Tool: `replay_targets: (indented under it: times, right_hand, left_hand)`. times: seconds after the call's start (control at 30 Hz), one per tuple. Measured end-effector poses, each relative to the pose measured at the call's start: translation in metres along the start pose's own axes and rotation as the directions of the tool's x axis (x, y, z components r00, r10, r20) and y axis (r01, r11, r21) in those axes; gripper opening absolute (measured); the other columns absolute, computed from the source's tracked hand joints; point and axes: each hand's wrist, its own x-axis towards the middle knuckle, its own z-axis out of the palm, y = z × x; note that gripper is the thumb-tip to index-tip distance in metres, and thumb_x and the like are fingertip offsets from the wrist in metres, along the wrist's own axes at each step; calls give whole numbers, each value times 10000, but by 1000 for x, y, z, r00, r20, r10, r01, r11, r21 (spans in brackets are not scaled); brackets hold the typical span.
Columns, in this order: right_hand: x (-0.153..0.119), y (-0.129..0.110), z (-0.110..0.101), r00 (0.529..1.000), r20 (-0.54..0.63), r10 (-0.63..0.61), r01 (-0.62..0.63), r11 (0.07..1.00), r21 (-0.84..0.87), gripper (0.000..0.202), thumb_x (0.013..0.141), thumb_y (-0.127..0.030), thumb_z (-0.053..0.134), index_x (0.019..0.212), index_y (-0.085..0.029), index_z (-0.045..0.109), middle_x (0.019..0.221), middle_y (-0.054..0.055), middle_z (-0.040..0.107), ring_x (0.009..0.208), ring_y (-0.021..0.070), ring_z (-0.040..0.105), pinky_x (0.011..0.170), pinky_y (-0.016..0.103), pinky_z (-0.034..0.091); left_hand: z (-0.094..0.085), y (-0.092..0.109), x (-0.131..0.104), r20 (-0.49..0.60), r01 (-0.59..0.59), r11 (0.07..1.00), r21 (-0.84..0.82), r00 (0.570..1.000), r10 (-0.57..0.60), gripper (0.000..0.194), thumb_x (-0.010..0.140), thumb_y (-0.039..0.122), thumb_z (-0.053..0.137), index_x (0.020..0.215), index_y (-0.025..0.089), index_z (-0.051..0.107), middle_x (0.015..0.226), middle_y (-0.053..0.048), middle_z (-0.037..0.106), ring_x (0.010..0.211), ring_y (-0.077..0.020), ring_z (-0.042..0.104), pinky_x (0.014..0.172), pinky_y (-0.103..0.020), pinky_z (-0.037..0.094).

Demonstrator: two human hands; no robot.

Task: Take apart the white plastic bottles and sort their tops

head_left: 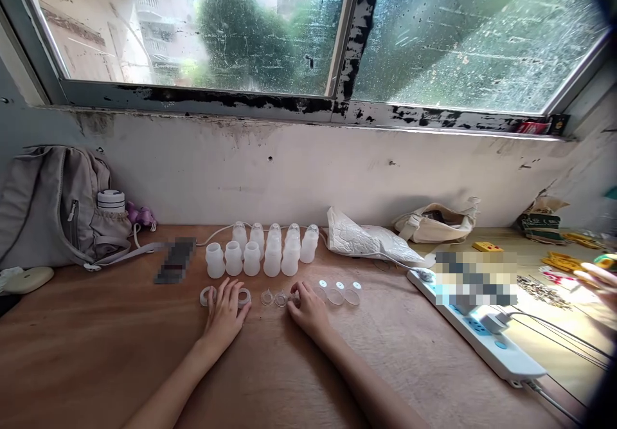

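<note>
My left hand (225,308) lies over a row of white rings, fingers spread and pointing away from me. One white ring (244,297) shows at its right side, another (204,296) at its left; any between are covered. My right hand (311,312) has its fingers bent down over a small part beside two clear thin ring pieces (273,297); what is under the fingertips is mostly hidden. Right of it are several clear round discs (352,296) with small white-and-blue pieces (357,285) behind. Frosted white bottles (251,260) stand in rows beyond both hands, some with clear domed tops.
A white power strip (482,332) with plugs and cables runs along the right. Behind are a white plastic bag (369,239) and a cream pouch (438,223). A grey backpack (62,204) and a blurred dark slab (175,260) are left. Another hand (600,278) shows far right.
</note>
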Motion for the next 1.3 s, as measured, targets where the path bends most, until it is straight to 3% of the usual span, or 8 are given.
replay_targets:
  times: [0.2, 0.37, 0.47, 0.63, 0.77, 1.0, 1.17, 1.3]
  right_hand:
    - [3, 5, -5, 999, 37, -15, 12, 997, 74, 108, 690, -179, 458, 786, -190, 508, 747, 14, 559, 638, 140, 515, 553, 221, 319]
    - [2, 9, -3, 1000, 28, 0, -4, 988, 152, 83, 691, -209, 479, 754, -186, 527, 633, -4, 545, 587, 138, 498, 523, 220, 327]
    - [3, 12, -2, 1000, 14, -11, 8, 981, 192, 90, 689, -206, 489, 758, -186, 543, 600, -13, 532, 574, 136, 495, 525, 223, 344]
    - [4, 15, -1, 1000, -10, -5, 7, 975, 224, 109, 704, -226, 508, 775, -174, 572, 611, -4, 543, 574, 135, 498, 554, 235, 380]
    - [5, 17, 0, 1000, -5, -10, 11, 975, 223, 154, 726, -241, 509, 833, -162, 587, 667, 17, 563, 604, 144, 516, 581, 249, 403]
    - [4, 18, 3, 998, -35, -50, 56, 975, 214, 190, 738, -215, 484, 897, -162, 573, 653, 9, 545, 606, 139, 524, 587, 239, 415]
    - [3, 20, 3, 993, -86, -83, 102, 965, 243, 190, 729, -193, 464, 899, -166, 543, 615, -12, 505, 572, 125, 502, 554, 216, 401]
    - [2, 20, 1, 991, -97, -87, 109, 961, 252, 188, 732, -187, 445, 897, -161, 531, 599, -16, 484, 563, 129, 488, 549, 223, 385]
  left_hand:
    - [-11, 5, 3, -37, -18, 999, -39, 999, 17, 254, 801, 296, 443, 1023, 196, 514, 1080, -108, 567, 1092, -283, 436, 930, -528, 251]
    - [-25, 34, -2, 78, -248, 938, -241, 959, 273, 167, 819, 185, 385, 832, 215, 549, 831, -48, 591, 836, -201, 529, 801, -362, 405]
    - [-21, 58, -7, 174, -281, 913, -296, 924, 340, 187, 824, 194, 392, 931, 221, 544, 910, -52, 580, 867, -204, 518, 785, -345, 420]
    - [-1, 81, -5, 210, -221, 946, -236, 939, 272, 281, 826, 294, 421, 1075, 187, 497, 1068, -89, 547, 985, -245, 481, 859, -406, 386]
    - [6, 82, 0, 215, -200, 955, -218, 945, 247, 335, 819, 328, 429, 1117, 183, 483, 1091, -97, 538, 990, -250, 478, 862, -411, 378]
    - [3, 83, 0, 211, -192, 958, -211, 948, 237, 384, 809, 320, 448, 1168, 183, 453, 1086, -100, 535, 986, -247, 478, 850, -406, 381]
    - [-6, 81, 4, 140, -254, 938, -234, 946, 291, 178, 818, 246, 440, 950, 189, 545, 968, -58, 575, 893, -205, 506, 802, -356, 397]
    - [-31, 62, 33, 7, -332, 923, -194, 941, 340, 183, 843, 207, 375, 787, 178, 547, 777, -40, 596, 748, -178, 524, 709, -315, 403]
